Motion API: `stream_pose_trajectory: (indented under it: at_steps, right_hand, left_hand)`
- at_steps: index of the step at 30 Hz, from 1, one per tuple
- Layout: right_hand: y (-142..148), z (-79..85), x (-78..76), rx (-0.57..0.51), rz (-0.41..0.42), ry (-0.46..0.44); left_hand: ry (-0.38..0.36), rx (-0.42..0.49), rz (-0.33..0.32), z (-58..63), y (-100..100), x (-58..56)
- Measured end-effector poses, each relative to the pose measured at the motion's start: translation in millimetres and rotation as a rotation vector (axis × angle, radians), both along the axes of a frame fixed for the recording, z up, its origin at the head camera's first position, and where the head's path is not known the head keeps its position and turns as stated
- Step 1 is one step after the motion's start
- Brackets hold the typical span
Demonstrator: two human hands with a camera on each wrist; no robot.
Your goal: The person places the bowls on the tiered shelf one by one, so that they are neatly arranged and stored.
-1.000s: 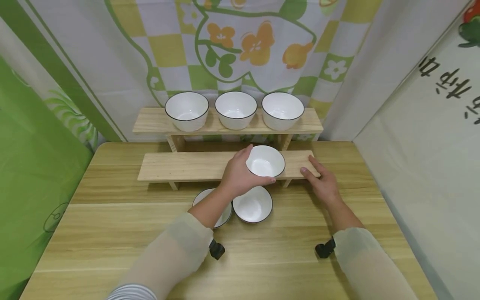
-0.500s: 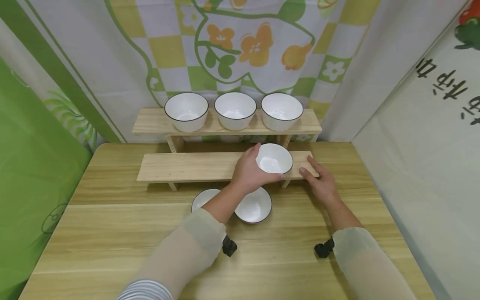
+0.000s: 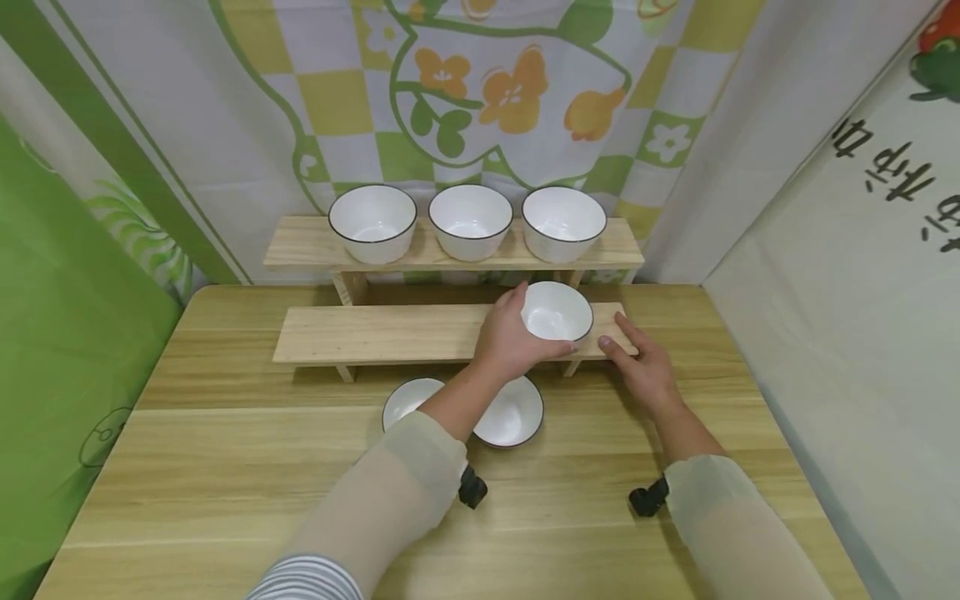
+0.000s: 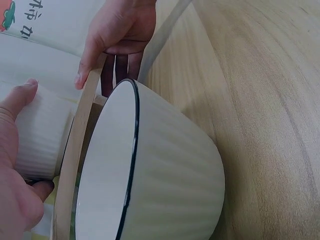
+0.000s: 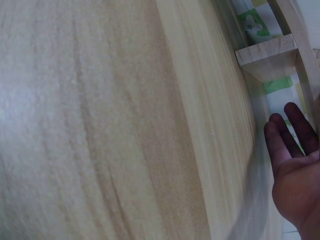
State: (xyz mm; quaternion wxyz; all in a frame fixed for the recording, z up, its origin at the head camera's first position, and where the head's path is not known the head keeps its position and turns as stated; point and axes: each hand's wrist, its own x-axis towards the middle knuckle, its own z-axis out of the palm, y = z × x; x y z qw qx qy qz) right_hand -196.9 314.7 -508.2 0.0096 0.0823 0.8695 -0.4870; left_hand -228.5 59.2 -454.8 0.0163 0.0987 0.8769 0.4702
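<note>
My left hand (image 3: 510,337) holds a white dark-rimmed bowl (image 3: 555,312) over the right part of the lower wooden shelf (image 3: 382,333), thumb at the near side and fingers at the far side. The left wrist view shows the ribbed wall of this held bowl (image 4: 42,135) close over the board. My right hand (image 3: 648,371) pinches the shelf's right end, thumb on top. Its other fingers (image 5: 280,142) extend below the board in the right wrist view. Two more bowls, a right one (image 3: 513,417) and a left one (image 3: 408,398), sit on the table before the shelf, partly behind my left arm.
Along the upper wooden shelf (image 3: 300,243) stand three matching bowls: left (image 3: 372,223), middle (image 3: 471,221) and right (image 3: 564,223). Both tiers rest on a wood-grain table (image 3: 585,517). A patterned curtain (image 3: 337,100) hangs behind, and a white wall panel (image 3: 847,275) borders the right side.
My left hand has slid the bowl rightward along the lower shelf, toward my right hand, moving less in the last half second. My right hand stays at the shelf's end.
</note>
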Motion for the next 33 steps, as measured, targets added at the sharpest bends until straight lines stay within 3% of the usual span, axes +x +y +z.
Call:
stream_pose_trajectory:
  at_steps: [15,22,28,33]
  right_hand:
    - [-0.4,-5.6,-3.4,-0.036,-0.009,0.024]
    - [-0.5,-4.9,-2.2,-0.067,-0.008,0.028]
    - [-1.1,-4.2,-1.3,-0.067,-0.006,0.036]
    - [-0.7,-5.2,-2.3,-0.064,-0.003,0.028]
  left_hand:
    - [-0.034,0.081,-0.077,-0.6,-9.0,2.6]
    - [-0.030,0.077,-0.095,-1.9,-17.4,1.4]
    - [-0.008,0.062,-0.130,-3.6,-30.5,1.6]
    - [-0.006,0.100,-0.121,-1.0,-44.6,2.6]
